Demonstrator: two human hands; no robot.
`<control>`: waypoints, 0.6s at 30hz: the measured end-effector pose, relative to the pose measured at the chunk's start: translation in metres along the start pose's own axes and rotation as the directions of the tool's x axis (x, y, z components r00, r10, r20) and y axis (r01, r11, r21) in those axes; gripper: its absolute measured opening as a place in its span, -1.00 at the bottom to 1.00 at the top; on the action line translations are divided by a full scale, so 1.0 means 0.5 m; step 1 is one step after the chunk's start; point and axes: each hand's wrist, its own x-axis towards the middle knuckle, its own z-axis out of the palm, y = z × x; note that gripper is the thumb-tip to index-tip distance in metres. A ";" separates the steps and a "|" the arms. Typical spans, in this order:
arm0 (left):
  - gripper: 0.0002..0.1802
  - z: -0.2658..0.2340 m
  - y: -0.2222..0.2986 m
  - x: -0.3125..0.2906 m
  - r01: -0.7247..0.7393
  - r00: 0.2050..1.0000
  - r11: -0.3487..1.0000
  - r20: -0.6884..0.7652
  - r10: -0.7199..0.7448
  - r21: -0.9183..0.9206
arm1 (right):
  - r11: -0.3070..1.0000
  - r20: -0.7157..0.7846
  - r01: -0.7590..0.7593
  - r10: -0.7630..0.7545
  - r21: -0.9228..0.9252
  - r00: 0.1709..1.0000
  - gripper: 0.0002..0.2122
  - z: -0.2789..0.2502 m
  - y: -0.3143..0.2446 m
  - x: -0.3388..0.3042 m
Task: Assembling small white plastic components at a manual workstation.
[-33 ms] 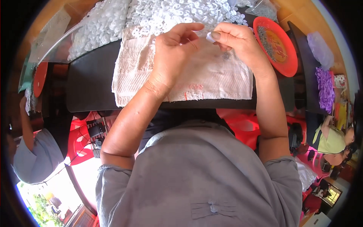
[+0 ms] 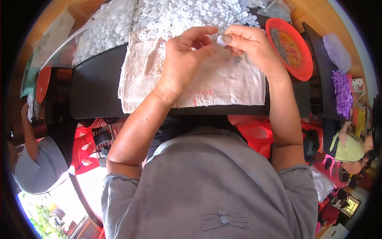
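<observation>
My right hand [image 2: 250,46] is closed, pinching a small white plastic clip [image 2: 221,40] between thumb and fingertips. Just left of it, my left hand [image 2: 186,49] has its index finger stretched toward the clip and its other fingers loosely curled. Thumb and index stand apart, and I see nothing between them; the palm is partly hidden. Both hands are over a folded pale towel [image 2: 139,85] on the dark table [image 2: 95,85]. Beyond the towel lies a large heap of similar white clips [image 2: 179,16].
A red plate [image 2: 304,59] with small grey metal nails [image 2: 278,44] lies at right. A clear bag of white pieces [image 2: 105,28] is at far left. Purple material [image 2: 342,93] lies on another table. Co-workers sit at left [image 2: 39,163] and right [image 2: 348,147].
My left hand has shifted very slightly to the right and toward me. The right hand keeps its pinch on the clip, almost in the same place.
</observation>
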 end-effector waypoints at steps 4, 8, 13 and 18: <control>-0.68 0.009 -0.005 -0.011 -0.076 0.989 0.996 0.134 0.070 0.041 | 0.983 0.099 -0.127 0.114 0.131 0.988 -0.76 -0.004 -0.010 -0.008; -0.74 0.012 0.002 -0.015 -0.224 0.970 0.960 0.130 0.204 0.168 | 0.959 0.119 -0.156 0.131 0.235 0.984 -0.76 -0.008 -0.008 -0.010; -0.77 0.003 -0.008 -0.018 -0.368 0.929 0.878 0.155 0.335 0.308 | 0.948 0.151 -0.143 0.103 0.285 0.983 -0.74 -0.007 -0.012 -0.015; -0.72 0.009 0.002 -0.020 -0.257 0.960 0.937 0.170 0.220 0.235 | 0.957 0.059 -0.117 0.105 0.265 0.993 -0.75 0.000 -0.019 -0.017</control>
